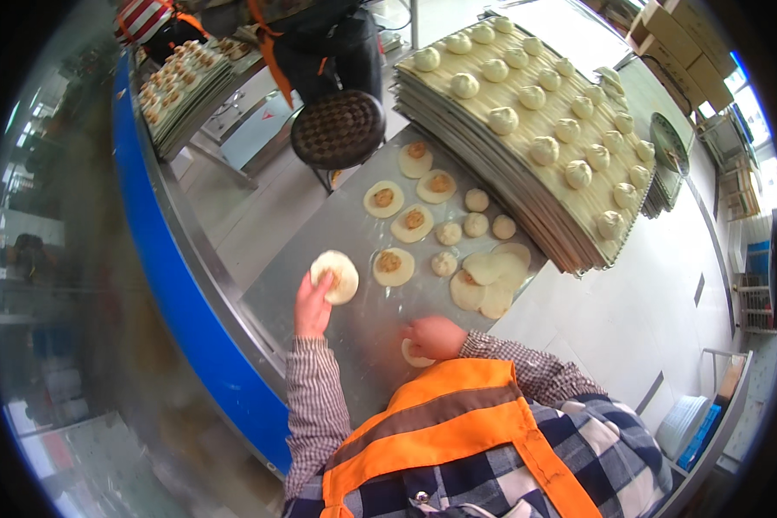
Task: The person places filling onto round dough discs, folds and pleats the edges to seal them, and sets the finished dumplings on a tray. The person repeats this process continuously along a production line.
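My left hand (312, 308) is closed on the edge of a flat dough round (344, 272) with a patch of brownish filling, held up over the metal table. Low over the table, my right hand (439, 337) has its fingers curled, the tips slightly blurred. Partly under it lies another dough round (416, 356); whether the fingers hold anything is hidden. Beyond the hands, several dough rounds topped with filling (394, 266) lie spread out. Several closed dough balls (475, 225) sit to their right, beside a pile of overlapping plain wrappers (502, 272).
A tall stack of trays (527, 203) topped with rows of shaped buns stands at the far right. A metal edge with a blue panel (160, 220) runs along the left. Ahead are a round stool (338, 129), another person (328, 52) and a second loaded tray stack (181, 95).
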### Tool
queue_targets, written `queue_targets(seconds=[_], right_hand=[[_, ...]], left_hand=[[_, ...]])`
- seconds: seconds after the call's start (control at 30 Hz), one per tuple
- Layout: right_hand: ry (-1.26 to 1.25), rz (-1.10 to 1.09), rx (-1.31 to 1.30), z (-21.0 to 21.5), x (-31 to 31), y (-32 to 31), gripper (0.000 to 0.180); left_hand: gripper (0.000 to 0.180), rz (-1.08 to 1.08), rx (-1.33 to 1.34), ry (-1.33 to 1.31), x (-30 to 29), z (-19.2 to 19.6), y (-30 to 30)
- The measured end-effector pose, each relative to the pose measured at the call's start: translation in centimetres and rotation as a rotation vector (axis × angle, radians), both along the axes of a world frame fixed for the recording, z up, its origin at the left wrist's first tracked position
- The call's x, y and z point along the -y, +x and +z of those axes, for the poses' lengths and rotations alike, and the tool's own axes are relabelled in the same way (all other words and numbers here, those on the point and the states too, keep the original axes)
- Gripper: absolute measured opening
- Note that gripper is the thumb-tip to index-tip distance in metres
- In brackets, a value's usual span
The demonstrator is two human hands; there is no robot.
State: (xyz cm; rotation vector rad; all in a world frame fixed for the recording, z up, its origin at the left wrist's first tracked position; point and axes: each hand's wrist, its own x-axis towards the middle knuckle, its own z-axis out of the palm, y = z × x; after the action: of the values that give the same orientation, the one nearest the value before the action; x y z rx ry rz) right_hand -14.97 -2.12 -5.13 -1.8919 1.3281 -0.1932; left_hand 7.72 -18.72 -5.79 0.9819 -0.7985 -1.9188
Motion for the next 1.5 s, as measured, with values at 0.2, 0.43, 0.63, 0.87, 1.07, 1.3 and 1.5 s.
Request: queue_targets(seconds=[0.2, 0.43, 0.63, 0.87, 1.07, 1.3, 1.5], right_hand=[[0.120, -0.235, 0.122, 0.8, -2.1, -7.8, 0.029], [-0.130, -0.381, 0.106, -1.1, -1.6, -10.1, 0.017], [-0.112, -0.387, 0.120, -1.2, -0.1, -8.0, 0.016], [0.053, -0.296, -0.122, -4.0, -1.8, -2.8, 0.015], [-0.034, -0.433, -0.113, -5.3, -4.1, -1.2, 0.019], [0.042, -0.537, 0.118, -3.6, -5.8, -1.1, 0.022], [0.182, -0.585, 0.538, 0.4, -3.9, 1.8, 0.018]], left_hand=[[0.035, -0.407, 0.689, -0.160, 9.7, -5.6, -9.2], [0.034, -0.037, 0.839, -0.099, 8.5, -9.7, -7.4], [0.029, 0.033, 0.884, -0.169, -1.5, -5.2, -0.4], [0.061, -0.511, 1.058, -0.425, -15.5, -5.4, -3.2], [0.056, -0.606, 1.109, -0.610, -16.5, -6.1, -6.1], [0.065, -0.728, 0.724, -0.265, -16.2, -5.4, -4.3], [0.038, -0.369, -0.053, 0.302, -16.5, -1.8, 0.3]])
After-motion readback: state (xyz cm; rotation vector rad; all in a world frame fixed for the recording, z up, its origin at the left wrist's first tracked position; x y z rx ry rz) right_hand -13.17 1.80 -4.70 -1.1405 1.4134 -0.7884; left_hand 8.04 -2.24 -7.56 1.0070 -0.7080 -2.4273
